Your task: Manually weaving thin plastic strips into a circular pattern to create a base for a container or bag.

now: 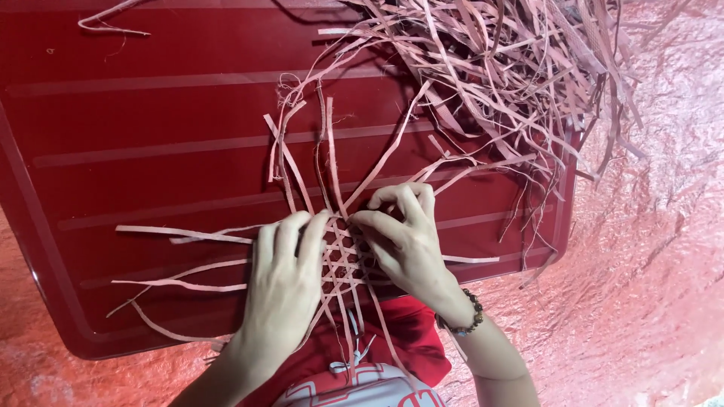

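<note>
On red tray (151, 151), hands (343, 260) weaving strips (341, 260)

Light is even and fairly bright, falling from above, and everything carries a strong red-pink cast. The glossy red surface (151, 151) shows soft pale sheen along its ridges, without harsh glare. Shadows are short and soft: thin dark lines under the strips (490, 68) near the far right corner, a faint one beneath the left hand (283, 283) and right hand (400, 237). Focus holds sharp at the fingers (309, 234); the crinkled sheet (656, 249) looks slightly soft. Lines bow near the surface's left edge.
</note>
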